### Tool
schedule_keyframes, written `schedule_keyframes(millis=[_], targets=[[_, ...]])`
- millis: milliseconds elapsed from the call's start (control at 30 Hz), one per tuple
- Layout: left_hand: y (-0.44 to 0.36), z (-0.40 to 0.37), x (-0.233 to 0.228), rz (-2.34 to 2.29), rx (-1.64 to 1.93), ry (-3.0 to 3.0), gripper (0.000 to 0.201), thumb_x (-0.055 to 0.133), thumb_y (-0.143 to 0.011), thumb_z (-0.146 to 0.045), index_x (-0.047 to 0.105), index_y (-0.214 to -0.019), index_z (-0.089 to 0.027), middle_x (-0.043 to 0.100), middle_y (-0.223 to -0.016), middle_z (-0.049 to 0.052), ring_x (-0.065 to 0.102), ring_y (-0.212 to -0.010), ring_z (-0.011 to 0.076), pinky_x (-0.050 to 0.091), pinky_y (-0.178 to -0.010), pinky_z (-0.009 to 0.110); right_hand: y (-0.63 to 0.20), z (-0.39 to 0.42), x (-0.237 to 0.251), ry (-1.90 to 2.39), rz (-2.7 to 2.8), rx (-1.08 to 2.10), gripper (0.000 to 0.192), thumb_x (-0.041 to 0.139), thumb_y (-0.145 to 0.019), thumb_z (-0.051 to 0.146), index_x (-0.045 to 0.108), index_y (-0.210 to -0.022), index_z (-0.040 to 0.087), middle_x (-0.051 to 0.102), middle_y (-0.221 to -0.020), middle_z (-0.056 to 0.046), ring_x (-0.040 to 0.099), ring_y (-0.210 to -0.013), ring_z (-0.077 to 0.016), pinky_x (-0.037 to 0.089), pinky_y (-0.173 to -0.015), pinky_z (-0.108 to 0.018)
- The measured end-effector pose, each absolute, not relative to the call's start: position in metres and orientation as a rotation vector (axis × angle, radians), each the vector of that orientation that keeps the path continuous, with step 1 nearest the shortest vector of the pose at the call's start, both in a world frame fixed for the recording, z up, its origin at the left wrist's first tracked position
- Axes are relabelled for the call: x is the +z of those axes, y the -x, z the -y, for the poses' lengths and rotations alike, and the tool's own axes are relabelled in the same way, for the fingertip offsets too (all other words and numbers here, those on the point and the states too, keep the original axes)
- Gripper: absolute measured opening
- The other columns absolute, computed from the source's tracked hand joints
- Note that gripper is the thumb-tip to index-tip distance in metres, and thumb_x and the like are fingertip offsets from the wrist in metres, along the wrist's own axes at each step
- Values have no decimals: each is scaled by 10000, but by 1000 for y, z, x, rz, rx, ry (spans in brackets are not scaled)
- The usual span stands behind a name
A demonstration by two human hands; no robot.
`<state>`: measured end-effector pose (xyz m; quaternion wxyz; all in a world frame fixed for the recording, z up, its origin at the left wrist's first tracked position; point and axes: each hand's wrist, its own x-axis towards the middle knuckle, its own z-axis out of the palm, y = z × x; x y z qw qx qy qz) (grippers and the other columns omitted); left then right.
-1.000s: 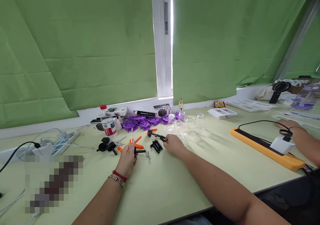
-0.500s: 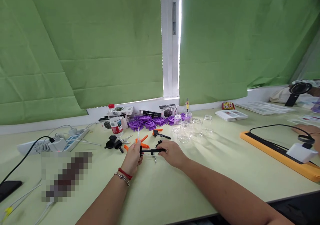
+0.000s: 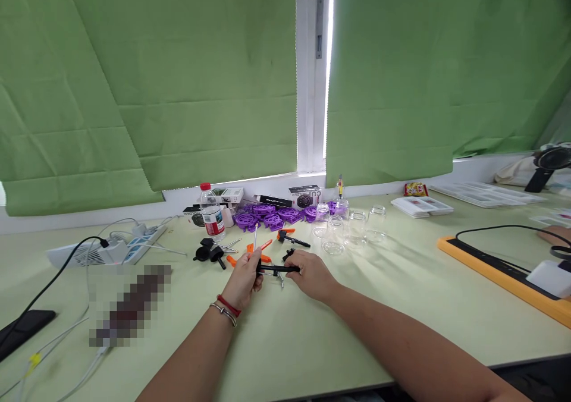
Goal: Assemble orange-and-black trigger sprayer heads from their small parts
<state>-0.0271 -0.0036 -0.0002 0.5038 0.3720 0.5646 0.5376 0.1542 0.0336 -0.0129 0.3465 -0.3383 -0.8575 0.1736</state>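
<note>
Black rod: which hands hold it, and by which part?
Both hands: the left hand grips the black rod at its left end, the right hand at its right end.

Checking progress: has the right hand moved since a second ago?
Yes. The right hand drew back from the purple parts, toward the left hand.

Left hand [image 3: 243,280]: grips one end of a black rod [image 3: 277,268] and a thin upright stick [image 3: 255,236].
Right hand [image 3: 312,276]: pinches the rod's other end.
Table [image 3: 312,330]: pale green.
Beyond the hands: purple parts [image 3: 267,217], clear glass jars [image 3: 348,229], water bottle [image 3: 213,218].
Far right: orange tray [image 3: 504,274].
</note>
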Motion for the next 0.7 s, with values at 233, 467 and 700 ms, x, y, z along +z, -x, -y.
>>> schedule_keyframes(millis=[233,467,700], targets=[[31,9,5,-1138,1238,-903,269,657,-724,-307,461,-863,-186,569,-629,-21,541,-471,110,480,-454,267,-155,-34,-12,843,2195,530,121,633,-706,83,631,-774,183,582,-777,-4,525,-712,-133,378,-653,-250],[32,10,3,-1098,1277,-923,350,720,-627,-149,452,-850,-179,595,-761,-15,604,-638,121,533,-637,314,-154,-32,-13,857,2106,712,88,659,-689,113,630,-739,180,572,-736,10,514,-671,-117,377,-622,-232],[31,11,2,-1118,1218,-1019,413,733,-583,-124,446,-876,-180,587,-755,-42,573,-572,84,455,-573,239,-154,-32,-12,917,2067,780,75,670,-683,136,639,-737,178,579,-728,12,501,-650,-114,374,-595,-225]])
